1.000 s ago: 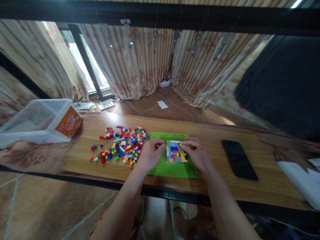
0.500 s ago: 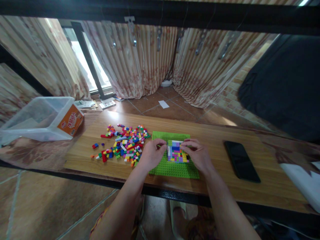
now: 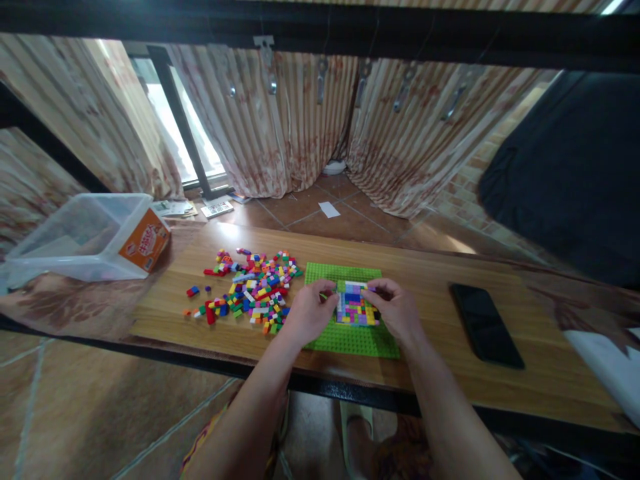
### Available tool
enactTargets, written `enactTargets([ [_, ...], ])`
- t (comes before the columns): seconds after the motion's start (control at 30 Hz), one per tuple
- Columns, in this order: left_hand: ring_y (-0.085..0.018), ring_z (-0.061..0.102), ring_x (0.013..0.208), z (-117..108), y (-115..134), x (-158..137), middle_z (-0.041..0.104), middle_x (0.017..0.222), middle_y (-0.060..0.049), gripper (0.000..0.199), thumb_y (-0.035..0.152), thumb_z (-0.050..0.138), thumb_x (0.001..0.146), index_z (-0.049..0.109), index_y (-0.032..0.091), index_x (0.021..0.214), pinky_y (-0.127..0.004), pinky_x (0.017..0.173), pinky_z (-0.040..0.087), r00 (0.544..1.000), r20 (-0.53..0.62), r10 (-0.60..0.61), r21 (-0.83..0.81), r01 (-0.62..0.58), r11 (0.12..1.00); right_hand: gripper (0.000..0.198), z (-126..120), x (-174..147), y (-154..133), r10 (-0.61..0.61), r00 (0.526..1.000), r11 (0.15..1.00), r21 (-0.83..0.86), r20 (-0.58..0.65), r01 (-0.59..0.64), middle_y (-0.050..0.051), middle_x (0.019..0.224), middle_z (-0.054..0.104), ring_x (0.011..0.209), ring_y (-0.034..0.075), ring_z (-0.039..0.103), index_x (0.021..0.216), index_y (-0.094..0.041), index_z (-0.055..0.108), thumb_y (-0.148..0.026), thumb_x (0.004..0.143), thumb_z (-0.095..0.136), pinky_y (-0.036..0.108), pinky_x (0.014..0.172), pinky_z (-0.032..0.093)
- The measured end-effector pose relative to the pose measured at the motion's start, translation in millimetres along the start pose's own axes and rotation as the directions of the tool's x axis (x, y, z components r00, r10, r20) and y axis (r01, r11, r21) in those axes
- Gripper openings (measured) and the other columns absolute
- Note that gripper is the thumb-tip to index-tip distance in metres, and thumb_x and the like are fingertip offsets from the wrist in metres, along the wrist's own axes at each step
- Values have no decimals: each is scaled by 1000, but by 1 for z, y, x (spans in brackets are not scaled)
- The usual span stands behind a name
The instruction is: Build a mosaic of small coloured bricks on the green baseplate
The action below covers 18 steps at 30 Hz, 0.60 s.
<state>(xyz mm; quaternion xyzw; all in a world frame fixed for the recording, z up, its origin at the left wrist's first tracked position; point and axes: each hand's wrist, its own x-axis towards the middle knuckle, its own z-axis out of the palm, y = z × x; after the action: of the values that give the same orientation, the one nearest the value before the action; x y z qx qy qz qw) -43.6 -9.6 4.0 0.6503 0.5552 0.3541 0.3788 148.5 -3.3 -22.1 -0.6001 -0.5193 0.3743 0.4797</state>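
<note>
A green studded baseplate [image 3: 350,343] lies on the wooden tabletop. On it sits a low patch of multicoloured toy bricks [image 3: 353,310], with purple, blue, yellow and pink pieces. My left hand [image 3: 313,312] is at the left edge of the patch, thumb and forefinger curled towards each other; what lies between the fingertips, if anything, is too small to make out. At the patch's upper right corner, my right hand [image 3: 397,310] pinches a small purplish brick [image 3: 371,288] partly covered by the fingers. Several loose toy bricks [image 3: 260,287] are heaped left of the baseplate.
A black phone [image 3: 486,325] lies to the right on the tabletop [image 3: 430,267]. A clear plastic bin [image 3: 85,267] with an orange label stands at the far left. White paper [image 3: 600,363] is at the right edge. Curtains [image 3: 300,133] hang beyond the table.
My hands stay around the brick patch with only slight finger shifts; the left thumb sits a little further right. The whole view has shifted slightly.
</note>
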Motion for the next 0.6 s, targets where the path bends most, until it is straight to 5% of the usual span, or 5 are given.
enactTargets([
  [0.43, -14, 59, 67, 7, 4, -9, 68, 76, -3, 18, 18, 53, 81, 71, 16, 84, -24, 62, 43, 996, 58, 65, 125, -72, 990, 31, 4, -2, -4, 65, 998, 996, 56, 23, -66, -2, 64, 62, 53, 15, 55, 80, -21, 63, -45, 65, 75, 26, 46, 44],
  [0.6, -14, 61, 70, 5, 2, -10, 71, 82, -3, 22, 18, 53, 82, 72, 17, 92, -23, 63, 44, 993, 100, 61, 107, -71, 992, 35, 1, -1, 0, 38, 999, 994, 97, 38, -41, -1, 68, 64, 61, 14, 57, 80, -19, 66, -46, 63, 79, 27, 57, 47],
])
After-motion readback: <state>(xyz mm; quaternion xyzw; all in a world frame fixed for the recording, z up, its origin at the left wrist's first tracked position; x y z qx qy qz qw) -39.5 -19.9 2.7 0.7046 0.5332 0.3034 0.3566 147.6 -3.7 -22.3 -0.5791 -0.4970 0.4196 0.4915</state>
